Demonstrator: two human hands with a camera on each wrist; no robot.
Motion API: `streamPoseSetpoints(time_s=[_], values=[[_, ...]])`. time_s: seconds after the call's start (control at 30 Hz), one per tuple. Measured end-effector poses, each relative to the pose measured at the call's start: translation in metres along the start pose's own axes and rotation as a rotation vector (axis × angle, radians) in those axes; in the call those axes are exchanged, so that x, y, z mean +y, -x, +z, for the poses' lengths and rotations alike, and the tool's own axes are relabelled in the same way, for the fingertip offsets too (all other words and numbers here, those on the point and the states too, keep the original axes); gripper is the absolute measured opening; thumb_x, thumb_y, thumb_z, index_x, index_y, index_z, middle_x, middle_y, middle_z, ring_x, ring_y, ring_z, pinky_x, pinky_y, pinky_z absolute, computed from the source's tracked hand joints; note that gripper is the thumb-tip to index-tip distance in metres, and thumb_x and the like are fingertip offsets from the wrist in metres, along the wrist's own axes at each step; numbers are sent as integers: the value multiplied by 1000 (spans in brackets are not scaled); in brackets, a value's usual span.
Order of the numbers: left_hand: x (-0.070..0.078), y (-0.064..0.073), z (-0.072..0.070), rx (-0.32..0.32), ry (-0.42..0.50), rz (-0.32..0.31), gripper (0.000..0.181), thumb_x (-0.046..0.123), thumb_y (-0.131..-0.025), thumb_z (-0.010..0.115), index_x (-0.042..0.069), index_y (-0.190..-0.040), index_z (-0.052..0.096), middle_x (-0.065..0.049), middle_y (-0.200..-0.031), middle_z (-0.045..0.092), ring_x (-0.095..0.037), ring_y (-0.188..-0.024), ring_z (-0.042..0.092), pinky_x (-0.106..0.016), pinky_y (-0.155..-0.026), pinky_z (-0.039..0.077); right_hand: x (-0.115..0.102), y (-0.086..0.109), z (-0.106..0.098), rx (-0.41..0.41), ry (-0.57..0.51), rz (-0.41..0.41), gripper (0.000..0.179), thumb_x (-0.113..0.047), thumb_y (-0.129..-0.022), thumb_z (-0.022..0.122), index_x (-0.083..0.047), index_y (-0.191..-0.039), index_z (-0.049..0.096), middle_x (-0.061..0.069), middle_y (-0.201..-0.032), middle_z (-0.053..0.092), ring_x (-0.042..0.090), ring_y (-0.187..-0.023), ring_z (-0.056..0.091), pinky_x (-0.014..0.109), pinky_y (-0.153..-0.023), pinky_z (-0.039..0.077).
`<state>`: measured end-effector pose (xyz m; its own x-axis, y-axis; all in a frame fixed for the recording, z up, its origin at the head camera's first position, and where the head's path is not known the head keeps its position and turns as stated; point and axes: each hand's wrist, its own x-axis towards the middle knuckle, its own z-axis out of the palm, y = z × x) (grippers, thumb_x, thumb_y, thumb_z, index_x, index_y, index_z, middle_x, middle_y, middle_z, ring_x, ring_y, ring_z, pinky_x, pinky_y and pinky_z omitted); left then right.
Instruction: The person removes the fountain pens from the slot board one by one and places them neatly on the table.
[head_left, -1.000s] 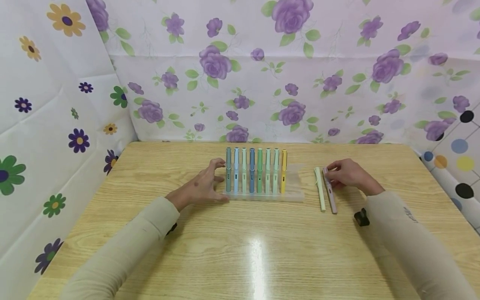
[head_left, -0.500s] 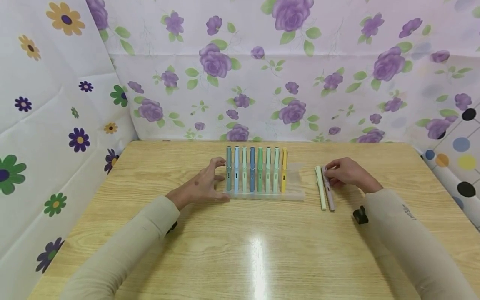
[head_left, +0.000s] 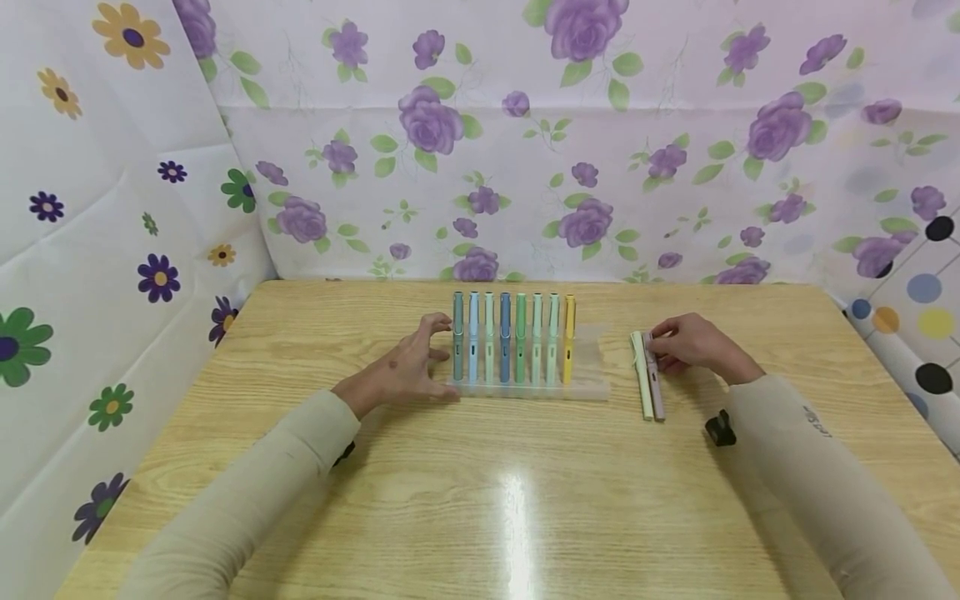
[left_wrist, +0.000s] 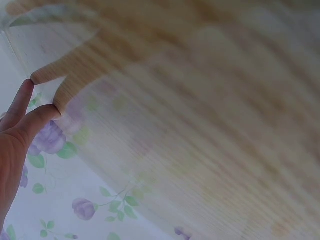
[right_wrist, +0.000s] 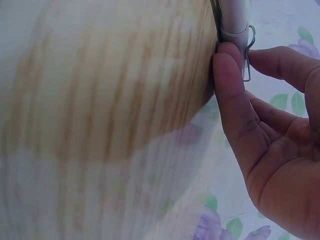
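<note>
My right hand pinches the cap end of a mauve fountain pen with thumb and fingers. In the right wrist view, the fingertips lie at the pen near its wire clip. Close along its left side lies a cream-coloured pen on the table. A clear plastic pen rack carries a row of several capped pens, from a grey-green one to a yellow one. My left hand stays at the rack's left end, fingers spread, thumb at its front corner. Two fingertips meet the tabletop in the left wrist view.
The wooden table is glossy and reflects a light. A purple-flowered cloth hangs behind it, with a daisy-patterned one at left. A small black device sits by the right sleeve. The rack's right end holds no pen.
The lower end of the mauve pen has swung left, so it now lies nearly alongside the cream one. My left hand has stayed at the rack.
</note>
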<state>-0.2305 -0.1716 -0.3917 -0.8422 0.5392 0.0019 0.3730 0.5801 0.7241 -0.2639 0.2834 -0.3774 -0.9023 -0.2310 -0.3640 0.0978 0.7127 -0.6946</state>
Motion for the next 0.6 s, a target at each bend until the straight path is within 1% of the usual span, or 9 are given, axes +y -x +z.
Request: streamPoseSetpoints(time_s=[0.27, 0.47, 0.6], values=[[0, -1, -1, 1, 12, 24, 101, 19, -76, 90, 16, -144, 15, -21, -155, 27, -38, -123, 58, -56, -103, 44, 1, 3, -2, 5, -3, -3, 55, -22, -103, 56, 19, -137, 42, 22, -103, 70, 22, -83, 71, 38, -73, 60], [-2, -2, 1, 4, 9, 24, 101, 21, -76, 90, 15, -144, 15, -21, -155, 28, -38, -123, 58, -56, -103, 44, 2, 5, -9, 35, -2, -25, 57, -22, -104, 53, 21, -139, 39, 21, -100, 70, 22, -83, 71, 38, -73, 60], [-4, -1, 1, 6, 13, 15, 102, 21, -76, 90, 15, -145, 15, -21, -156, 27, -37, -123, 58, -56, -104, 43, -4, 7, -12, 60, -25, -39, 55, -22, -104, 52, 19, -139, 39, 22, -102, 69, 23, -86, 70, 38, -77, 59]])
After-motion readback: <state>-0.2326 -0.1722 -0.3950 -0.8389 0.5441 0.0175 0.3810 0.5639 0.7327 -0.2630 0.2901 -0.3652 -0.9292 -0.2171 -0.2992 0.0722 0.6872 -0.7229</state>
